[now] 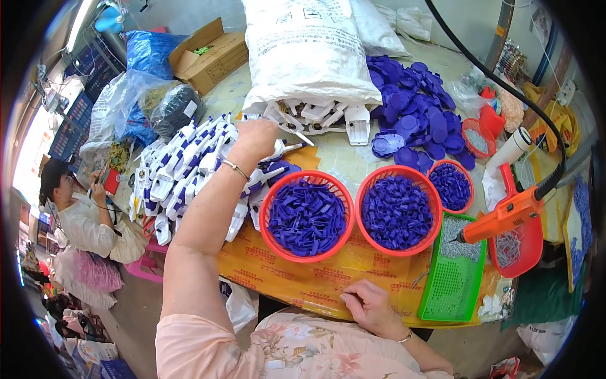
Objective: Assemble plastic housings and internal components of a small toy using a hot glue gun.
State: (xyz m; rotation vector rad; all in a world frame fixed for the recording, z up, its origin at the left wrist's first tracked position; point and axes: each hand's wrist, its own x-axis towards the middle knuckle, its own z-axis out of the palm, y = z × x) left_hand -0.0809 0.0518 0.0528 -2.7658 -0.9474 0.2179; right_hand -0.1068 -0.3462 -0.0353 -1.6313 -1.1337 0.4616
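Clock is from the table's middle, 12 = straight ahead. Far out at 9 there's a co-worker (85,218), off the table. Big heap of white-and-purple pieces (180,174) fills 9 to 10. The L hand (255,134) is at 11, at the heap's R end; fingertips hidden, so can't tell if it's got one or not. Tight spot tbh, w/ the white sack (309,47) bulging at 12. A red basket (307,256) of purple bits sits close by at 6, blocking the near side. R hand (372,307) is at 5 by the near edge, fingers loosely curled, palm hidden, can't tell if it's holding smth. 2nd red basket (398,252) at 4, purple covers (435,123) at 2, green tray (449,292) at 4, orange screwdriver (505,218) over its R side, black cord (540,112) arching above. Best open room = orange sheet (271,268) along the near edge, 5 to 7.
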